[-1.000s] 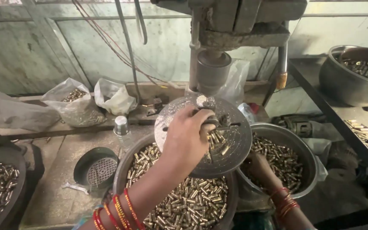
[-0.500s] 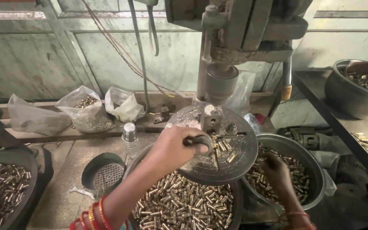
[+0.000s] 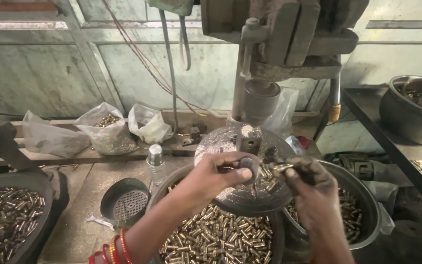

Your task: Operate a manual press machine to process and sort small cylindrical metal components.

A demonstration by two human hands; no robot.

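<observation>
Head view, looking down at a drill-press station.

Left hand (image 3: 221,173): reaches in from lower left, red bangles at the wrist. Fingers curled nearly closed, thumb and forefinger pinched on a small dark knob-like piece (image 3: 248,167) just above the round metal plate (image 3: 250,195). Whether it also grips anything smaller I cannot tell.

Right hand (image 3: 313,183): comes up from the lower right, grimy, fingers bent inward and mostly closed. Its fingertips pinch a small brass casing (image 3: 283,167), held level and pointing toward the left hand. The two hands sit just beside each other over the plate, casing tip near the dark piece.

The plate lies under the press spindle (image 3: 259,100), with a small block fixture (image 3: 249,142) standing at its centre and loose casings scattered on its surface.

Below the plate, a large basin (image 3: 221,239) full of brass casings. A second basin (image 3: 362,205) with casings sits under the right hand's wrist.

Left on the tabletop (image 3: 74,195): a small dark strainer bowl (image 3: 125,200), a wrench (image 3: 101,221), a clear bottle (image 3: 155,164) upright. Far left, another pan of casings (image 3: 6,220). Plastic bags (image 3: 108,129) rest on the back ledge. Far right, a dark pan (image 3: 411,107) on a shelf.
</observation>
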